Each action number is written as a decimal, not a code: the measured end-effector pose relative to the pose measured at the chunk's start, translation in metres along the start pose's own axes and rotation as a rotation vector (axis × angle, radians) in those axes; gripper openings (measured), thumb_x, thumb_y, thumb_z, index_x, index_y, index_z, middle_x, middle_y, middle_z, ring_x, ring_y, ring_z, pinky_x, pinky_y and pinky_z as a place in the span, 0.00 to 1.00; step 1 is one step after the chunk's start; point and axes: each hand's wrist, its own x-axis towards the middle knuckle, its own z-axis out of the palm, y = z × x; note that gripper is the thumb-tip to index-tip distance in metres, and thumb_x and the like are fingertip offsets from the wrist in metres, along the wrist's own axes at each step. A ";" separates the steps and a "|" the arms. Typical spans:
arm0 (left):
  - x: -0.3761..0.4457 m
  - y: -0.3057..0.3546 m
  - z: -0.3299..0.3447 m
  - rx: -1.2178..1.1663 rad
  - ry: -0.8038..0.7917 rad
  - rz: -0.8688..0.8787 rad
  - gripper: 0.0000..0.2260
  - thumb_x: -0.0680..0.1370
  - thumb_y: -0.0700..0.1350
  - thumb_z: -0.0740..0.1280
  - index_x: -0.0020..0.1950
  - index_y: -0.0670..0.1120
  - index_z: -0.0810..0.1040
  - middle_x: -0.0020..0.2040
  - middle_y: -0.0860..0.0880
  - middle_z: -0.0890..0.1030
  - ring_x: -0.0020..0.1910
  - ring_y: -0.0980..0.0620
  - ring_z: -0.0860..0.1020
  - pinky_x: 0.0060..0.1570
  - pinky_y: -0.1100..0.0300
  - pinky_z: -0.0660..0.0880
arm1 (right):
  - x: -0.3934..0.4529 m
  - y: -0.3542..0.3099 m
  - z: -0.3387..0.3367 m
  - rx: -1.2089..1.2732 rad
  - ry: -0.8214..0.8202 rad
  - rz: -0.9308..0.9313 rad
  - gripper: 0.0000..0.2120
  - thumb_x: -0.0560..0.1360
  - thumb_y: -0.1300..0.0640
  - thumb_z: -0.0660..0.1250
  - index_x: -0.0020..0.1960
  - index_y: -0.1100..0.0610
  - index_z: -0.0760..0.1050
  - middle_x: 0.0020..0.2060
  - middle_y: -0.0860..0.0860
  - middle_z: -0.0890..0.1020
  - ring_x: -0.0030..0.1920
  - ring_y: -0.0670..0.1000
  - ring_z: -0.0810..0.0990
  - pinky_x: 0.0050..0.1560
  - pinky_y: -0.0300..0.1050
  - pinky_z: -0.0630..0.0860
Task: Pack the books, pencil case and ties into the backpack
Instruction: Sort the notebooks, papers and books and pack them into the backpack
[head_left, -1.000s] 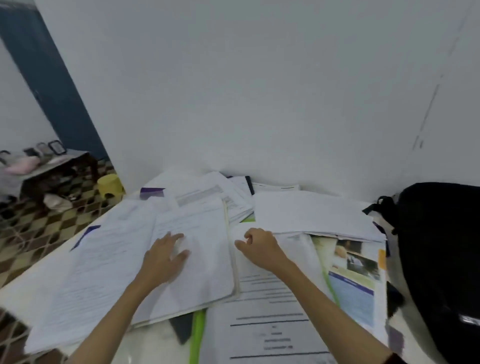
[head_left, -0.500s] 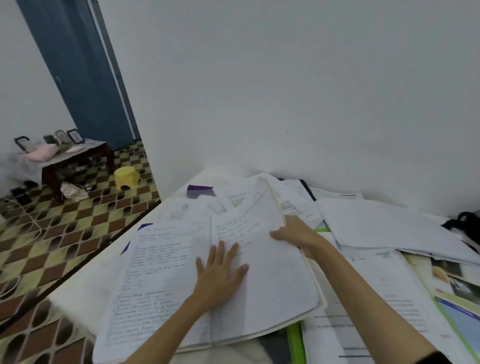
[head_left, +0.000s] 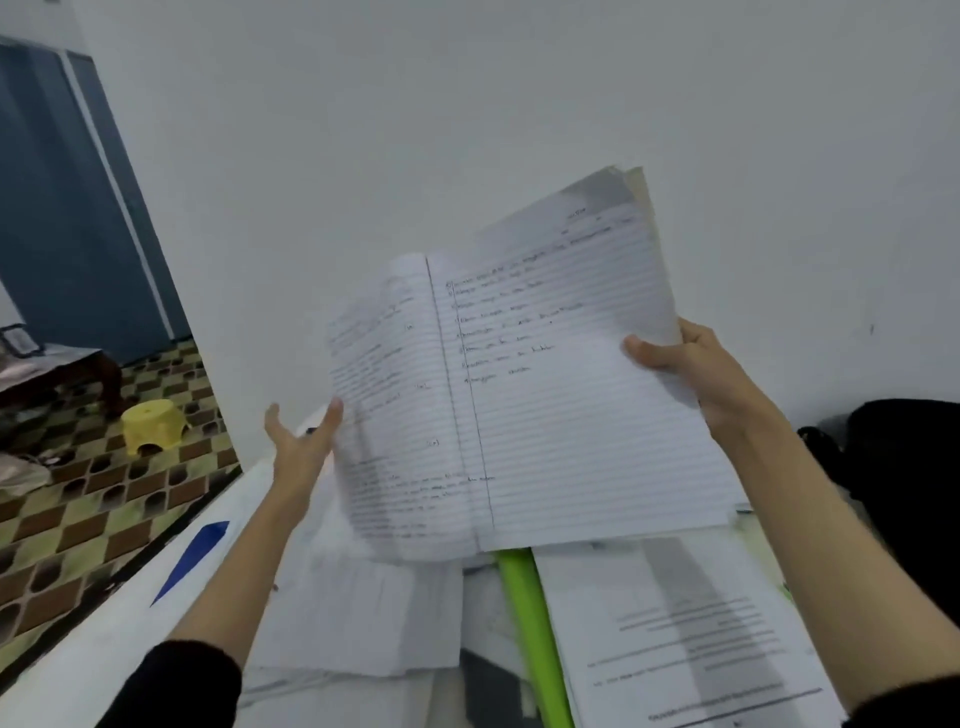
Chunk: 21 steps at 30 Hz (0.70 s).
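I see one open notebook (head_left: 524, 395) lifted clear above the papers on the counter (head_left: 67, 680), its two lined, handwritten pages facing me and tilted back toward the white wall (head_left: 467, 104). My right hand (head_left: 696, 374) has its grip clamped on the notebook's right edge, thumb across the page front and fingers behind. My left hand (head_left: 298, 441) is just beside the notebook's left page, fingers straight and spread, grip apart; I cannot tell whether the fingertips touch the blurred page edge.

Under the notebook I count at least three loose white sheets or stapled sets; the pile overlaps too much for an exact count. One printed document (head_left: 691, 639) lies below and right of the notebook, one lime-green strip (head_left: 530, 618), perhaps a folder edge, runs straight down from beneath its spine, and one blue triangle of paper (head_left: 192, 558) shows lower left of it.

One black backpack (head_left: 904, 499) sits to the right of the notebook, beyond my right forearm. Far left of the notebook, on the checkered floor, stand one yellow stool (head_left: 153, 423) and one dark low table (head_left: 57, 369), before a blue door (head_left: 67, 208).
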 end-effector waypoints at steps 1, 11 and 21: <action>0.007 0.004 0.007 -0.051 -0.091 -0.065 0.39 0.75 0.58 0.66 0.77 0.50 0.47 0.64 0.45 0.75 0.62 0.45 0.74 0.61 0.46 0.66 | 0.001 -0.001 -0.006 0.001 0.016 -0.015 0.07 0.75 0.64 0.66 0.50 0.54 0.78 0.40 0.44 0.85 0.41 0.45 0.84 0.37 0.36 0.79; 0.035 0.013 0.092 -0.144 -0.530 -0.167 0.50 0.60 0.74 0.68 0.76 0.54 0.56 0.73 0.49 0.64 0.70 0.43 0.65 0.69 0.44 0.63 | 0.008 -0.019 -0.045 -0.127 0.029 -0.045 0.11 0.70 0.57 0.68 0.52 0.53 0.79 0.48 0.47 0.85 0.48 0.46 0.83 0.53 0.43 0.76; 0.051 0.055 0.106 -0.373 -0.422 -0.110 0.27 0.68 0.50 0.74 0.62 0.39 0.76 0.53 0.43 0.83 0.51 0.45 0.81 0.56 0.49 0.76 | 0.026 -0.036 -0.076 -0.250 0.306 -0.125 0.07 0.76 0.62 0.66 0.54 0.59 0.78 0.45 0.53 0.82 0.42 0.52 0.81 0.42 0.44 0.78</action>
